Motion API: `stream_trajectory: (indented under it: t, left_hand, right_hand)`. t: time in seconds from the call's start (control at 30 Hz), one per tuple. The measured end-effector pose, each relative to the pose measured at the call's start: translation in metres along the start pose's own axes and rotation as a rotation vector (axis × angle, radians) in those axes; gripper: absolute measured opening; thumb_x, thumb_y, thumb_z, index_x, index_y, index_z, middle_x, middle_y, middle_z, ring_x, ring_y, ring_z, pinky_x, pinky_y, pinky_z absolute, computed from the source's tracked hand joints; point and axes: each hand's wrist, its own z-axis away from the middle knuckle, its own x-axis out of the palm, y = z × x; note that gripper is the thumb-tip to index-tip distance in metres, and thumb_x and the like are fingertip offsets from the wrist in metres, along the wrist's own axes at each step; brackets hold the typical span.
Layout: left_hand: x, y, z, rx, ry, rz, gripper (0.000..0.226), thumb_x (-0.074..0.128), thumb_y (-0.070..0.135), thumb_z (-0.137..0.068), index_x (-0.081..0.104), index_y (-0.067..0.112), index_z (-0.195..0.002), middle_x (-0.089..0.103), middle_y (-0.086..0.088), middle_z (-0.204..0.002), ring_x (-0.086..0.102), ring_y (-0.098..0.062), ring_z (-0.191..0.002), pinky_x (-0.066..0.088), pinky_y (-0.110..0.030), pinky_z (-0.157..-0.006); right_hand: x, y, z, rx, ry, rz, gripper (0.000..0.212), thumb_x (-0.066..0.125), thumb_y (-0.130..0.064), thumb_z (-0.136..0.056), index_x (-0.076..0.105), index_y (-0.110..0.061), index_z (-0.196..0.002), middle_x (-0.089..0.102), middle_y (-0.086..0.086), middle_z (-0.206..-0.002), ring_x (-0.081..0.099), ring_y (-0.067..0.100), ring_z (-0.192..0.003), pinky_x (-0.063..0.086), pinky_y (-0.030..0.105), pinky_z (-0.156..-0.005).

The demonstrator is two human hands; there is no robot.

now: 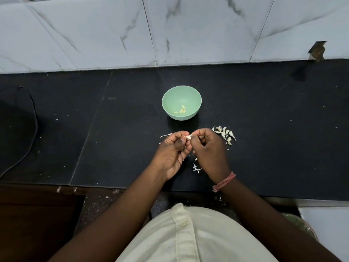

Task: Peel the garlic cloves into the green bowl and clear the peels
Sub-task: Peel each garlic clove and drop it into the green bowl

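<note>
Nearest, on the dark surface (pixel 264 157): scattered peels (pixel 196 168) between the wrists and a few more beside the left hand; too small to count. Next: left hand (pixel 174 150) and right hand (pixel 207 146), both with fingers curled, pinching one garlic clove (pixel 189 136) between them, its long axis running roughly left to right from one hand to the other, skin partly on by the look of it. Just right of the right hand: a pile of unpeeled cloves (pixel 225 134), about eight, nearer that hand. Farther, straight ahead of the hands and apart from them: one green bowl (pixel 190 95), upright, holding three peeled cloves (pixel 181 111). Likely next move: forward, to the bowl.
</note>
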Motion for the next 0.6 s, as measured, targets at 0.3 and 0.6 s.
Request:
stream_trajectory:
  t: [0.3,0.6]
  left_hand:
    - [0.000,0.003,0.001,-0.007,0.011,-0.008,0.014,0.058,-0.006,-0.093,0.067,0.000,-0.102,0.071,-0.014,-0.095,0.071,-0.018,-0.085,0.060,-0.023,-0.077]
    - [-0.009,0.002,-0.001,-0.006,0.026,-0.047,0.019,0.058,-0.005,-0.094,0.068,0.001,-0.108,0.075,-0.010,-0.089,0.072,-0.015,-0.080,0.060,-0.024,-0.073]
  right_hand:
    - [0.002,0.008,-0.002,-0.121,0.032,0.178,0.005,0.069,-0.016,-0.087,0.065,-0.019,-0.086,0.066,-0.006,-0.072,0.062,0.010,-0.065,0.055,0.035,-0.062]
    - [0.001,0.008,-0.013,0.016,0.080,0.085,0.005,0.067,-0.009,-0.087,0.069,-0.014,-0.087,0.068,-0.008,-0.072,0.063,0.002,-0.065,0.055,0.025,-0.065]
